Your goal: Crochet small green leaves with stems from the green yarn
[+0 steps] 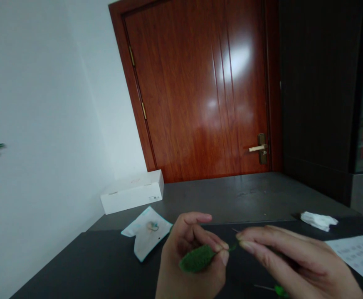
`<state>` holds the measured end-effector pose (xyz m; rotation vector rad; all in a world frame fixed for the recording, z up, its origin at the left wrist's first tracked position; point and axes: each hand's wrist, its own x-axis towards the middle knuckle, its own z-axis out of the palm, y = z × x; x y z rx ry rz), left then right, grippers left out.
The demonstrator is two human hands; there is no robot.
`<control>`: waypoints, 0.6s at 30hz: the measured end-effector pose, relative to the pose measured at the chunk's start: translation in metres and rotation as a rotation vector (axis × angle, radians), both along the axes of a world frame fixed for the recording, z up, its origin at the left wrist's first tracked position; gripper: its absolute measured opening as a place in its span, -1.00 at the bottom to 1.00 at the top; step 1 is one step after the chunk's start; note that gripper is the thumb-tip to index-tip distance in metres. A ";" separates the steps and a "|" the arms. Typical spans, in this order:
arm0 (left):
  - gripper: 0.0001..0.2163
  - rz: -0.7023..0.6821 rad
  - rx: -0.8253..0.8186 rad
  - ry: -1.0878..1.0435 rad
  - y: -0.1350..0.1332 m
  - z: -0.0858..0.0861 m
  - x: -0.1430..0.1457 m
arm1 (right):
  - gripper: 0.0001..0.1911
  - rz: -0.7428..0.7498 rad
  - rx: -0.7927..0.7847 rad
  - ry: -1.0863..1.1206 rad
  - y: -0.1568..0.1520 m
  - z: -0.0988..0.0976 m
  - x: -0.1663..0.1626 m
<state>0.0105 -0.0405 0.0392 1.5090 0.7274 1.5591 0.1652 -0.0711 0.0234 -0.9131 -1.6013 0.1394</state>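
Note:
My left hand (193, 253) is closed, pinching the narrow end of a green crocheted leaf-like piece (197, 258) between thumb and fingertip. A short tail of green yarn (233, 248) sticks out from that pinch toward the right. My right hand (293, 257) is closed too, thumb and fingers pinching a thin needle (235, 230) whose end shows past the fingertips. The two hands are a small gap apart. Below my right hand lies a thin metal tool with a bright green handle (281, 290), partly hidden by the hand.
On the dark table (106, 257), a white packet or cloth with a blue edge (150, 232) lies left of my hands, with a white box (134, 193) behind it. At right are a crumpled white tissue (318, 221) and a printed sheet (360, 255). A wooden door (196, 91) stands beyond.

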 end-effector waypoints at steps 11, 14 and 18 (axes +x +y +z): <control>-0.63 -0.419 -0.317 -0.231 0.010 -0.007 -0.005 | -0.79 0.309 -0.448 0.218 0.024 -0.007 0.000; -0.64 -0.361 -0.337 -0.311 0.009 -0.005 -0.004 | -0.79 0.301 -0.435 0.223 0.024 -0.014 -0.009; -0.67 -0.178 -0.235 -0.295 0.009 -0.003 -0.003 | -0.81 0.203 -0.310 0.107 0.014 -0.019 -0.020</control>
